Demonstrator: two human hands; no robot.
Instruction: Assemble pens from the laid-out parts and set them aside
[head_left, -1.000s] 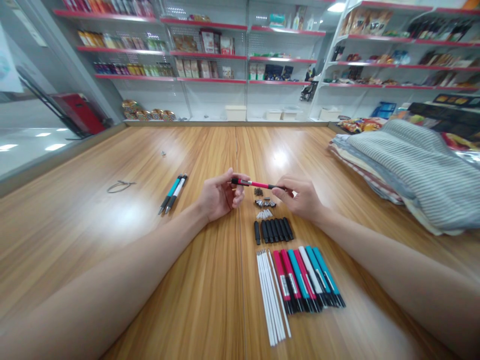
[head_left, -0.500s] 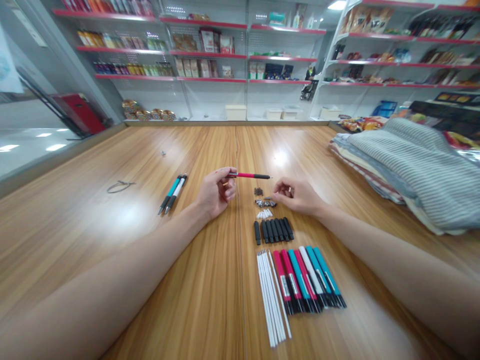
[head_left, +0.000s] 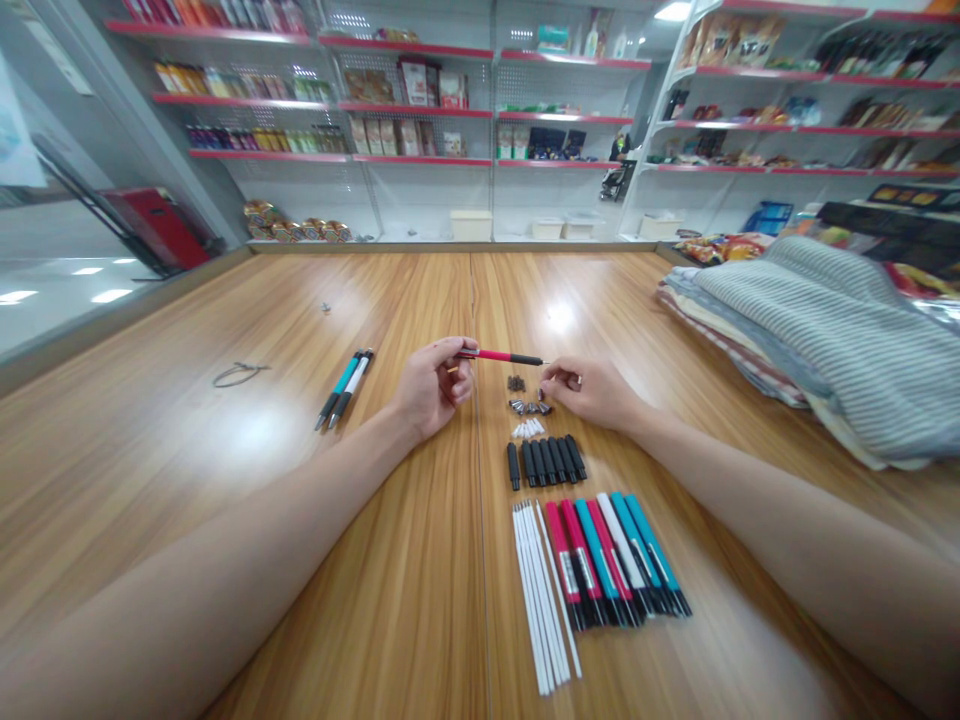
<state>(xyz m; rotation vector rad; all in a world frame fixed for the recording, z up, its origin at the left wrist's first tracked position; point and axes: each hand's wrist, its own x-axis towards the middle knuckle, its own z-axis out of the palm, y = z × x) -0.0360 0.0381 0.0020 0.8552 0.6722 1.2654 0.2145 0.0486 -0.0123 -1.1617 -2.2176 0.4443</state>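
My left hand (head_left: 435,385) is closed round the rear of a red pen (head_left: 495,355), held level with its black grip pointing right and the bare refill end showing. Close to that end, my right hand (head_left: 592,390) pinches a small silver pen tip (head_left: 540,394). Under the hands lie dark springs (head_left: 516,383), silver cone tips (head_left: 529,408), small white parts (head_left: 529,428) and black grips (head_left: 553,460). Nearer to me are white refills (head_left: 541,600) and a row of red, blue and white pen barrels (head_left: 615,560).
Two whole pens (head_left: 345,388) lie left of my left hand. Further left is a thin loop of cord (head_left: 238,375), and a tiny object (head_left: 325,308) sits beyond. Folded striped cloth (head_left: 825,330) is piled at the right. Stocked shelves (head_left: 420,107) stand behind the wooden table (head_left: 390,620).
My right hand has lifted slightly from the row of silver tips, with one now between its fingers. The red pen has shifted slightly right and down.
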